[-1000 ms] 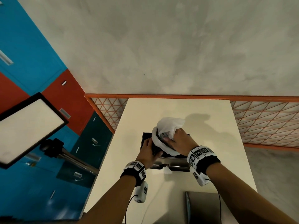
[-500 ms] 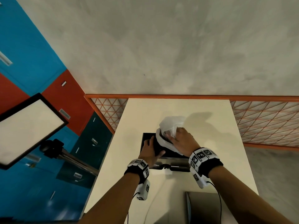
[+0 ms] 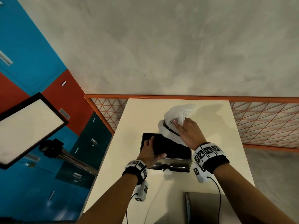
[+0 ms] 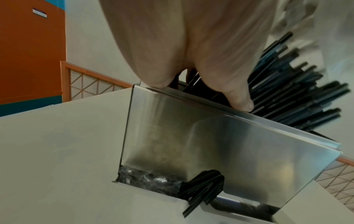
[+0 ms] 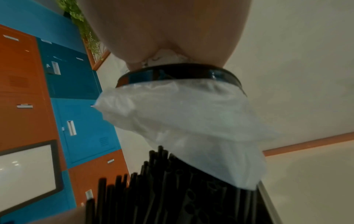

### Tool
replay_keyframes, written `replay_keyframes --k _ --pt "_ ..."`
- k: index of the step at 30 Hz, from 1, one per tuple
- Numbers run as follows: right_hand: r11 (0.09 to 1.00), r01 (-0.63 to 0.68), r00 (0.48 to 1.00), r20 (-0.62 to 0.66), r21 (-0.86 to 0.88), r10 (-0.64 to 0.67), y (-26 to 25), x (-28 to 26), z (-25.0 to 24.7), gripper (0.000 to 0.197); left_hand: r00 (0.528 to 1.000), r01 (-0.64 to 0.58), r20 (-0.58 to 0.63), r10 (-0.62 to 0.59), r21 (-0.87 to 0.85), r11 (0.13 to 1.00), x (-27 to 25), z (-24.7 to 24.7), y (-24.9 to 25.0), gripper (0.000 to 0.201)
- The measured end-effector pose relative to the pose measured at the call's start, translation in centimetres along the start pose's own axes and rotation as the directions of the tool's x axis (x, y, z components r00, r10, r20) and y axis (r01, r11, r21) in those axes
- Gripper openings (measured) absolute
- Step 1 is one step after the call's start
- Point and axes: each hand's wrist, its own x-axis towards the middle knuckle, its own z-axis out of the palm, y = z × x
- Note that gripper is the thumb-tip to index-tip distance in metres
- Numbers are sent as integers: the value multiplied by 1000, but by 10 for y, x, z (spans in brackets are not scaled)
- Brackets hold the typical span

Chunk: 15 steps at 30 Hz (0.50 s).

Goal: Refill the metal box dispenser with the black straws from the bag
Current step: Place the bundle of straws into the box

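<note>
Black straws (image 4: 298, 97) sit in the metal box (image 4: 210, 144), left hand (image 3: 150, 152) gripping them, right hand (image 3: 187, 133) pinching the bag (image 5: 191, 121) almost clear.

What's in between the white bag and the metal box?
The straws. They poke out of the bag and go down into the box. The right wrist view shows it best.
</note>
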Motion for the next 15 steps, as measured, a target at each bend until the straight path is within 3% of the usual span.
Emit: replay_keyframes --k 3,8,15 --pt "1000 -21 997 76 -7 21 17 2 14 45 1000 5 -6 -5 -8 1000 0 -1 1 115" --pt "996 5 984 176 90 -20 13 -9 27 44 1000 -13 -6 13 -33 999 -1 -1 -1 120" --pt "987 21 973 223 158 -56 -1 -10 30 35 998 -58 2 58 -50 997 -5 -2 3 108"
